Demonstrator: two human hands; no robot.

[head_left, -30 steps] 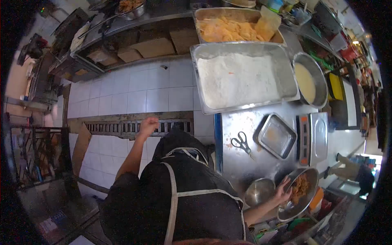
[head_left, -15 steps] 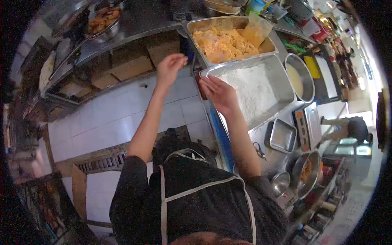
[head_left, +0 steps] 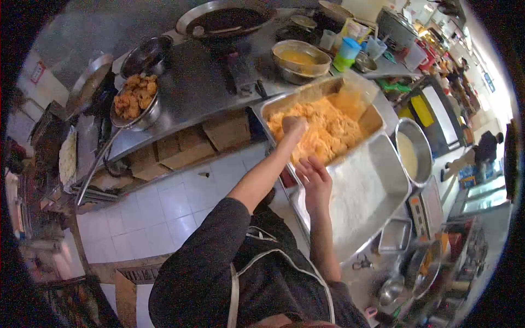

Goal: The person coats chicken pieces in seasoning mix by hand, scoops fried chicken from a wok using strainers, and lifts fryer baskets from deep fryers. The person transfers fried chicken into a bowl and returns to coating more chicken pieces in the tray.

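My left hand [head_left: 295, 127] is down at the orange, batter-coated pieces [head_left: 332, 131] in a deep metal tray [head_left: 377, 117]. Its fingers look curled, but what lies in them is hidden. Just in front of that tray, my right hand [head_left: 316, 177] is over the near left corner of a second metal tray [head_left: 402, 183] with white flour [head_left: 363, 191] in it. The fingers of this hand are spread and hold nothing. A clear plastic container [head_left: 355, 98] leans in the far right corner of the orange tray.
A bowl of pale liquid [head_left: 407, 156] stands right of the flour. Nearer are a scale [head_left: 418, 213], a small tray [head_left: 395, 235] and scissors [head_left: 362, 263]. Fried pieces [head_left: 135, 97] fill a bowl at left; a wide pan [head_left: 224, 19] is behind. A person [head_left: 484, 147] stands far right.
My right hand has left the bowl of brown food and come to the flour tray. My left hand has moved from over the floor into the orange pieces. The view has turned toward the back counter.
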